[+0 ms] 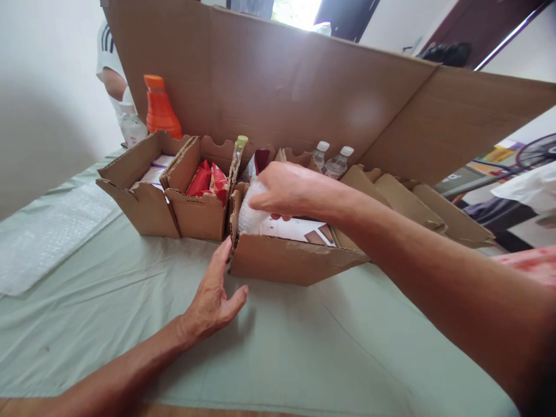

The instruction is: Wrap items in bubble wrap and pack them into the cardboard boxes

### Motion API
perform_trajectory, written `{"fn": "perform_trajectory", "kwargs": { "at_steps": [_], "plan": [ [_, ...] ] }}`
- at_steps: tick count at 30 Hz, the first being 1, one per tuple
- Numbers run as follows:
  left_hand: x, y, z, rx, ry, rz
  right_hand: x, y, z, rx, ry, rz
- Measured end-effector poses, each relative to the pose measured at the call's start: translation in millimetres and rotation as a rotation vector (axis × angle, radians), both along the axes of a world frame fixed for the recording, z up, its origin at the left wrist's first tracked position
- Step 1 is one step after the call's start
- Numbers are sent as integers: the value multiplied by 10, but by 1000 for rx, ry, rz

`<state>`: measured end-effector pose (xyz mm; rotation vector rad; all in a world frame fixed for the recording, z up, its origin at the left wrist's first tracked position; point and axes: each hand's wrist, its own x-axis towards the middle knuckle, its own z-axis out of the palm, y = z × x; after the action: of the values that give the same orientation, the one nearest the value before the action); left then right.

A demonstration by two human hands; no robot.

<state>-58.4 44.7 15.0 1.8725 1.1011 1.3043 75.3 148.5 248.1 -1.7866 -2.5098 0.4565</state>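
My right hand (280, 188) is closed on a bubble-wrapped item (251, 215) at the left end of an open cardboard box (295, 260). What the wrap covers cannot be made out. Beneath that hand, white printed packaging (295, 230) lies inside the same box. My left hand (216, 295) has its fingers stretched out and thumb apart, its fingertips against the box's lower left corner. Just left stands another cardboard box (197, 217) with red snack packets (209, 178) in it.
A farther box (152, 214) holds white and purple packs. An orange bottle (160, 110) and clear bottles (336, 165) stand behind, before a tall cardboard panel (304, 81). Bubble wrap (56, 231) lies on the green cloth (130, 324) at left. A person's sleeve (107, 49) shows behind.
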Motion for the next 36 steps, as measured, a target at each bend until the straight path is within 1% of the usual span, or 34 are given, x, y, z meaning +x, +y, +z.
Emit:
{"fn": "perform_trajectory", "kwargs": {
  "at_steps": [2, 4, 6, 8, 10, 13, 16, 18, 22, 25, 27, 30, 34, 36],
  "plan": [
    [5, -5, -19, 9, -1, 14, -128, 27, -10, -26, -73, 31],
    [11, -13, -25, 7, -4, 25, -193, 54, -75, -90, -104, 44],
    [15, -20, -20, -4, -10, 18, -197, 65, -153, -163, -62, 4],
    [16, -23, -16, -2, -17, 3, -166, 50, -197, -218, 8, -75],
    [16, -20, -24, 11, -23, 2, -129, 12, -187, -253, 38, -132],
    [15, -11, -57, 26, -22, 19, -93, -47, -112, -297, -47, -131],
    [18, -6, -86, 26, -16, 29, -77, -65, -55, -294, -160, -89],
    [19, -7, -94, 23, -16, 35, -75, -56, -47, -261, -180, -64],
    [9, -1, -96, 35, -11, 40, -81, -28, -81, -188, -80, -110],
    [-6, 11, -97, 45, 4, 43, -97, -16, -160, -199, -2, -154],
    [-14, 18, -96, 46, 10, 39, -123, -15, -229, -216, -35, -116],
    [-24, 22, -88, 42, 4, 29, -180, -26, -278, -223, -183, 5],
    [-34, 25, -82, 39, 4, 14, -226, -42, -203, -275, -340, 76],
    [-36, 28, -88, 44, 12, 16, -229, -34, -178, -246, -430, 134]
  ]
}}
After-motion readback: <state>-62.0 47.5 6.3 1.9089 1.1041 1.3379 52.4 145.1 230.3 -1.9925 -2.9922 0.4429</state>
